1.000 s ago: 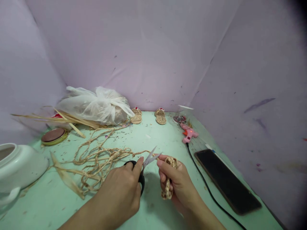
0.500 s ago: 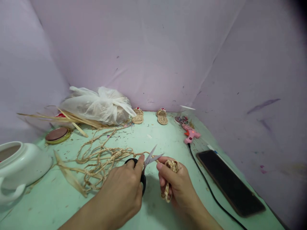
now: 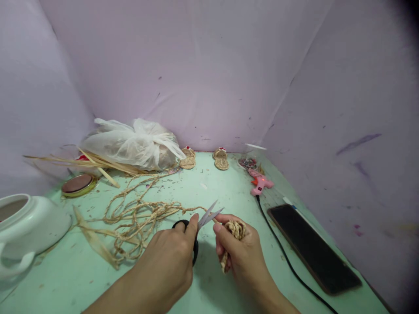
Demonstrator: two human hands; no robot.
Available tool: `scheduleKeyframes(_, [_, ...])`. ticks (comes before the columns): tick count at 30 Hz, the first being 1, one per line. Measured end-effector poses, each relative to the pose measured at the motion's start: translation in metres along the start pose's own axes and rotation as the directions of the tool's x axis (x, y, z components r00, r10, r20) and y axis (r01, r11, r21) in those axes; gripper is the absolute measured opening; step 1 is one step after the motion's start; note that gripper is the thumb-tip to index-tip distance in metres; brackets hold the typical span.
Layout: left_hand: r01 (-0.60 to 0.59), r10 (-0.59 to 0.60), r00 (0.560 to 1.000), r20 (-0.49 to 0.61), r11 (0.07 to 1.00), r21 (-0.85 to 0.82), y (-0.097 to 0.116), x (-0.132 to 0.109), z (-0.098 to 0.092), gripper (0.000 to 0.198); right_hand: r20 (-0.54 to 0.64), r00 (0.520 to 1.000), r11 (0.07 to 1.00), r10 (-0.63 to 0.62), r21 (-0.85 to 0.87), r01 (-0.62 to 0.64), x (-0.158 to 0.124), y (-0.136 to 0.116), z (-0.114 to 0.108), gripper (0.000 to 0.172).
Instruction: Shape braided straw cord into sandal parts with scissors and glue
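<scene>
My left hand (image 3: 175, 253) is closed round the black handles of a pair of scissors (image 3: 207, 216), whose blades stand partly apart and point up and to the right. Between the blades runs the braided straw cord (image 3: 193, 209), which trails left into a loose tangle on the table. My right hand (image 3: 244, 246) grips a coiled braided straw piece (image 3: 236, 227), with thumb and forefinger pinching the cord close to the blade tips. Fingers hide part of the coiled piece.
A pink glue gun (image 3: 261, 185) with a black cable and a phone (image 3: 314, 248) lie on the right. Two small woven slippers (image 3: 221, 159) stand at the back. A tied plastic bag (image 3: 131, 144), a round lid (image 3: 77, 185) and a white teapot (image 3: 42, 224) occupy the left.
The scissor blades have closed slightly around the cord and shifted a little to the right. My right hand has turned the coiled piece slightly.
</scene>
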State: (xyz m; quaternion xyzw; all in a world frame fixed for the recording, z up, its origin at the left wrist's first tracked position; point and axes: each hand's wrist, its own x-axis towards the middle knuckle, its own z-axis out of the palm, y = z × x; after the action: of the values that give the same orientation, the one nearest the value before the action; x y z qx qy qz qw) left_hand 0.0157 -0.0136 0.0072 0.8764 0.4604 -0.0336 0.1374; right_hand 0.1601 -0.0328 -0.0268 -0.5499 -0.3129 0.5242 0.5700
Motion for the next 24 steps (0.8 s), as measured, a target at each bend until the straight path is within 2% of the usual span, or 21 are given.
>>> scheduleKeyframes(5, [-0.021,0.022,0.999,0.025,0.999,-0.038,-0.003,0.002,0.000,0.064,0.013,1.000,0.999,-0.014,0.044,0.014,0.001,0.003,-0.003,0.033])
scheduleKeyframes(10, [-0.052,0.055,0.998,0.023,0.992,-0.119,-0.005,0.004,0.003,0.061,-0.002,1.000,0.998,0.022,0.059,-0.022,0.001,0.000,-0.003,0.036])
scheduleKeyframes(14, [-0.082,0.072,0.996,-0.052,0.970,-0.229,-0.009,0.001,-0.010,0.043,-0.002,0.997,0.989,0.083,0.124,-0.082,0.005,-0.002,-0.004,0.039])
scheduleKeyframes(16, [-0.054,0.025,0.991,-0.129,0.972,-0.230,-0.015,0.000,-0.022,0.034,0.008,0.995,0.979,0.103,0.176,-0.103,0.007,-0.003,-0.004,0.039])
scheduleKeyframes(19, [0.133,-0.155,0.955,-0.255,0.986,-0.100,-0.027,0.008,-0.040,0.031,0.047,0.988,0.963,0.147,0.222,-0.154,0.009,-0.003,-0.005,0.038])
scheduleKeyframes(21, [0.263,-0.241,0.920,-0.309,0.964,0.031,-0.035,0.024,-0.050,0.033,0.074,0.982,0.954,0.173,0.236,-0.186,0.009,-0.003,-0.004,0.037])
scheduleKeyframes(23, [0.278,-0.222,0.926,-0.305,0.948,0.153,-0.040,0.049,-0.055,0.029,0.084,0.979,0.950,0.187,0.239,-0.201,0.008,-0.003,-0.004,0.037])
scheduleKeyframes(24, [0.247,-0.189,0.947,-0.261,0.946,0.211,-0.042,0.063,-0.056,0.026,0.083,0.978,0.949,0.191,0.238,-0.205,0.008,-0.004,-0.004,0.037])
